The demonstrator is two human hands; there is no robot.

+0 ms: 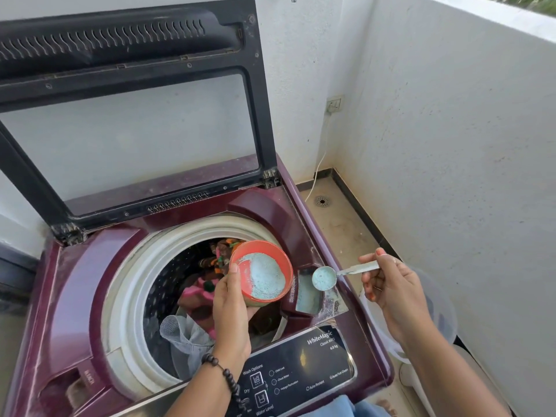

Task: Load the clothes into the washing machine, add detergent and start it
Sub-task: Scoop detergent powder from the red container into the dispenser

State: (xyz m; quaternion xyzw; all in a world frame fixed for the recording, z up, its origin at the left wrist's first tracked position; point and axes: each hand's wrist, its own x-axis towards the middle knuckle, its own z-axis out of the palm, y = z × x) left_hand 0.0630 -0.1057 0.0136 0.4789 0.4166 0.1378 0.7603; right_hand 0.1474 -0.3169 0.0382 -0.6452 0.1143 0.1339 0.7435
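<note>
A maroon top-loading washing machine (pixel 75 284) stands with its black lid (pixel 126 55) raised. Colourful clothes (pixel 195 296) lie inside its drum. My left hand (pixel 230 308) holds an orange bowl (pixel 279 251) of pale blue detergent powder over the drum's right side. My right hand (pixel 388 281) grips a metal spoon (pixel 324 277) heaped with powder. The spoon hovers just above the open detergent drawer (pixel 307 296), which has blue powder in it.
The control panel (pixel 301 365) runs along the machine's front. A clear plastic tub (pixel 445 320) sits on the floor to the right, under my right arm. White walls close in at the back and right. A power cord (pixel 319 167) hangs from a wall socket (pixel 334 104). A floor drain (pixel 322 201) lies in the corner.
</note>
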